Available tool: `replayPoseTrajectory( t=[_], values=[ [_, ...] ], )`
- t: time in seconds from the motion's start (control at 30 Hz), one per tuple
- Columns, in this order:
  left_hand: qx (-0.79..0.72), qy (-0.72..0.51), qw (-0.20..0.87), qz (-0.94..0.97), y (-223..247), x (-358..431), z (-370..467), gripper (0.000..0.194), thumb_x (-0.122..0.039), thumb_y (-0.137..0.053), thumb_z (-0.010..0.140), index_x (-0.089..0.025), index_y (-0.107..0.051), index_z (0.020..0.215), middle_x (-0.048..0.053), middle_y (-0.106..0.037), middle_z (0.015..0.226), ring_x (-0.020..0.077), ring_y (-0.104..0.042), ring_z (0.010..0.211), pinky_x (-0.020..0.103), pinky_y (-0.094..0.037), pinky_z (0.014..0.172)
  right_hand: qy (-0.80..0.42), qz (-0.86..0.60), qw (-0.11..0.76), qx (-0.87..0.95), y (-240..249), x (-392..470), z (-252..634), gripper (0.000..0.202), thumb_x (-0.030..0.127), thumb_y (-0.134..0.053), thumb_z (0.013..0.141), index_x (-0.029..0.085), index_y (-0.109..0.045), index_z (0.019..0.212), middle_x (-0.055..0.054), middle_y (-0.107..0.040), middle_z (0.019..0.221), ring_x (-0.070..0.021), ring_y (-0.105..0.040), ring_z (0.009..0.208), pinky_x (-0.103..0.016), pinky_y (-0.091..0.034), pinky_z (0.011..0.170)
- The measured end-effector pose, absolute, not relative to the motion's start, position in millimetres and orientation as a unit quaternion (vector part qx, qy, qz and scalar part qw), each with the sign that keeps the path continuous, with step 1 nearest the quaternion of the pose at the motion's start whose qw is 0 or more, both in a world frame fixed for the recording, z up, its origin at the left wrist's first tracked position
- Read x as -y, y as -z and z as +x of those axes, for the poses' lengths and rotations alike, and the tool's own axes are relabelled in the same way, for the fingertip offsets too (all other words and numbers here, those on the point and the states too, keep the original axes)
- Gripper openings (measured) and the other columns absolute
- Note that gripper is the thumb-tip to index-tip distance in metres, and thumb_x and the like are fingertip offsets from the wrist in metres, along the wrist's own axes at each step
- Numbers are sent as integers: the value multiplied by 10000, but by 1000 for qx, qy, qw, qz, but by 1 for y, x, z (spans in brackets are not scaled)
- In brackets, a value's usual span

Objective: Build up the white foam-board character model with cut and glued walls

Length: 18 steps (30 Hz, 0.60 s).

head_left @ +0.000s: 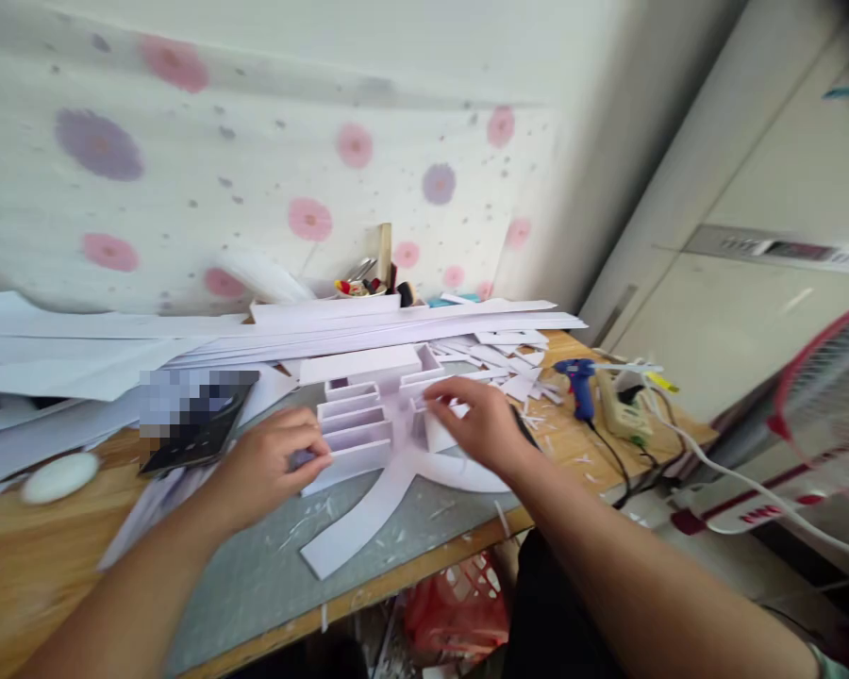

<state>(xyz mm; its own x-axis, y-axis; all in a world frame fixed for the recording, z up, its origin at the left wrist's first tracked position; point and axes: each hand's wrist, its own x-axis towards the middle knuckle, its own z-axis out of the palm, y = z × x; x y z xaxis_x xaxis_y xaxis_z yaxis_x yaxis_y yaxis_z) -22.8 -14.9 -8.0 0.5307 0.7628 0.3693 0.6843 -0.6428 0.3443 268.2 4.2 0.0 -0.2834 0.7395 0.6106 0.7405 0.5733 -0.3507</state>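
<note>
A white model (357, 438) with several narrow box-like compartments stands on a grey cutting mat (255, 585). From its front, a forked white strip (368, 519) curves out to the left and right. My left hand (279, 457) is at the model's left front corner, fingers curled together around something small and dark that I cannot make out. Over the right part of the model is my right hand (477, 420), its thumb and forefinger pinched at the edge of a wall; what lies between the fingertips is too small to tell.
Long white sheets (290, 330) lie along the back, with scraps (516, 363) at the right. A blue glue gun (577, 382) and a power strip (626, 410) sit at the far right. A dark tablet-like object (212, 424) and a white oval object (60, 477) lie left.
</note>
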Motion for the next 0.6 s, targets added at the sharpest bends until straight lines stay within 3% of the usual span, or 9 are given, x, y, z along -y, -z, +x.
replayPoseTrajectory(
  t=[0.1, 0.2, 0.37, 0.5, 0.6],
  values=[
    [-418, -303, 102, 850, 8, 12, -27, 171, -313, -553, 825, -214, -628, 708, 7, -580, 771, 167, -536, 743, 271, -401, 690, 75, -595, 464, 652, -7, -12, 345, 246, 291, -438, 903, 154, -638, 859, -47, -655, 760, -172, -604, 668, -254, -465, 598],
    [-454, -369, 157, 796, 0, 18, -25, 195, -360, -554, 821, -217, -617, 705, -15, -588, 722, 157, -526, 689, 254, -398, 637, 120, -688, 490, 521, -1, -7, 415, 326, 306, -347, 879, 106, -603, 903, -92, -626, 718, -207, -576, 601, -295, -432, 533],
    [-525, -458, 282, 659, -5, 25, -18, 178, -425, -618, 767, -247, -621, 749, -36, -590, 672, 174, -508, 654, 260, -401, 600, 75, -765, 377, 517, 25, 3, 455, 192, 334, -592, 752, 160, -647, 810, -86, -663, 781, -259, -613, 723, -337, -445, 646],
    [-505, -510, 348, 603, 3, 20, -19, 201, -425, -686, 713, -235, -625, 736, -25, -575, 606, 170, -498, 602, 268, -401, 576, 60, -809, 308, 497, 33, -15, 455, 380, 317, -612, 783, 93, -619, 1090, -156, -648, 986, -305, -602, 913, -374, -450, 757],
    [-476, -525, 413, 572, 0, 22, -15, 209, -381, -704, 711, -197, -607, 684, -30, -575, 572, 140, -518, 571, 250, -413, 570, 33, -821, 281, 496, 30, -32, 453, 418, 320, -679, 738, 38, -643, 1045, -187, -652, 855, -342, -620, 810, -402, -467, 696]
  ],
)
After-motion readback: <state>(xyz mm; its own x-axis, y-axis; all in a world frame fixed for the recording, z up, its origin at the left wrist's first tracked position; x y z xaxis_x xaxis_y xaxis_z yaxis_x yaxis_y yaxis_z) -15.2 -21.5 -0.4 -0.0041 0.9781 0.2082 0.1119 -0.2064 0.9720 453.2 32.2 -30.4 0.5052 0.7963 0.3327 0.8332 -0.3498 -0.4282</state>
